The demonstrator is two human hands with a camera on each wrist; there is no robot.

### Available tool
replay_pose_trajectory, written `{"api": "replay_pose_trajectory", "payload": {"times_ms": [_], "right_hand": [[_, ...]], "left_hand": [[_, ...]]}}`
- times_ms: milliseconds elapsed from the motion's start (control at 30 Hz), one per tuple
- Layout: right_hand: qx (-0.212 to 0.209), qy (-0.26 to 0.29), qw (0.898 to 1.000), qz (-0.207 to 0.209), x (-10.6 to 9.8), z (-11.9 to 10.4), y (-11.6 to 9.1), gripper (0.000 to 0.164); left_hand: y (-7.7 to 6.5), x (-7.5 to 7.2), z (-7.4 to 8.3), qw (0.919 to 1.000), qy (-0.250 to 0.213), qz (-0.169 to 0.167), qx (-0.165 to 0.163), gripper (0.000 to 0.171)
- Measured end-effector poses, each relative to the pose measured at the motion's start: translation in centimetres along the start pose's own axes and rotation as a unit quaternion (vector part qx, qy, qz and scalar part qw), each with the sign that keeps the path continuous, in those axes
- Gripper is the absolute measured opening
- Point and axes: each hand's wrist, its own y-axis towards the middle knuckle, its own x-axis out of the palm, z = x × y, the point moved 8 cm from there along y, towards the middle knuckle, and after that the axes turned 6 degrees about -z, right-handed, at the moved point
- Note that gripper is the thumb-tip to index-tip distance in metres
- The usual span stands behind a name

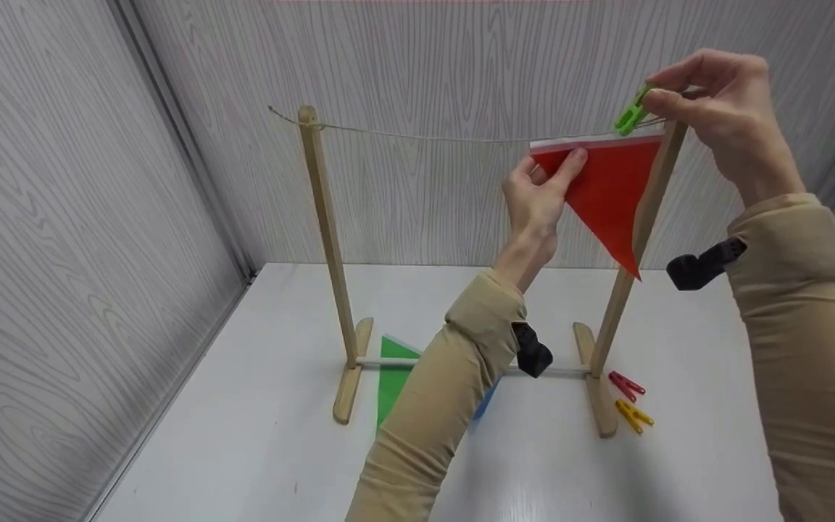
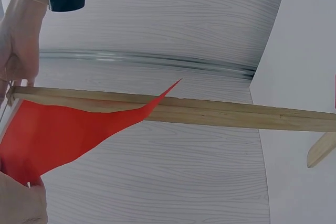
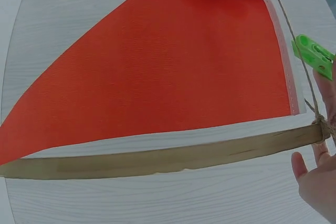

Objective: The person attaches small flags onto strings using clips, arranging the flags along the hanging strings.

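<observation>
A red triangular pennant [image 1: 609, 188] with a white top edge hangs at the string [image 1: 432, 138], beside the right wooden post [image 1: 653, 203]. My left hand [image 1: 537, 196] pinches it near its upper left corner, thumb in front. Between thumb and fingers of my right hand [image 1: 729, 109] is a green clothespin [image 1: 631, 116], its tip right at the string above the pennant's white edge. In the right wrist view, the clothespin [image 3: 314, 53] overlaps the string close to the knot on the post. The pennant's point hangs free, slightly curled in the left wrist view.
On the white table [image 1: 243, 406] stands the wooden frame with its left post [image 1: 329, 239] and a white crossbar [image 1: 555, 371]. A green pennant [image 1: 392, 377] and a blue piece [image 1: 488, 400] lie partly behind my left sleeve. Red [image 1: 626, 386] and yellow [image 1: 633, 416] clothespins lie by the right foot.
</observation>
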Motion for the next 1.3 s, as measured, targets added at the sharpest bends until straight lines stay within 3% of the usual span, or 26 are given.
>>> {"api": "replay_pose_trajectory", "payload": {"times_ms": [133, 267, 533, 933, 1300], "right_hand": [[0.006, -0.055, 0.998, 0.004, -0.1, 0.0, 0.1, 0.012], [0.002, -0.076, 0.997, 0.008, -0.2, 0.1, 0.0, 0.007], [0.002, -0.079, 0.997, 0.005, -0.3, 0.2, 0.1, 0.008], [0.015, -0.111, 0.994, -0.004, 0.2, 0.3, 0.1, 0.007], [0.014, -0.112, 0.994, -0.005, 0.2, 0.2, 0.1, 0.008]], "left_hand": [[0.0, 0.1, 0.1, 1.0, -0.004, -0.002, 0.005, 0.022], [0.0, 0.5, 0.2, 1.0, -0.003, -0.008, 0.005, 0.024], [0.2, 0.9, 0.5, 0.9999, 0.002, -0.006, -0.009, 0.021], [0.3, 0.6, 1.1, 0.9994, 0.031, 0.012, 0.008, 0.026], [0.4, 0.9, 1.3, 0.9992, 0.039, 0.001, 0.006, 0.027]]}}
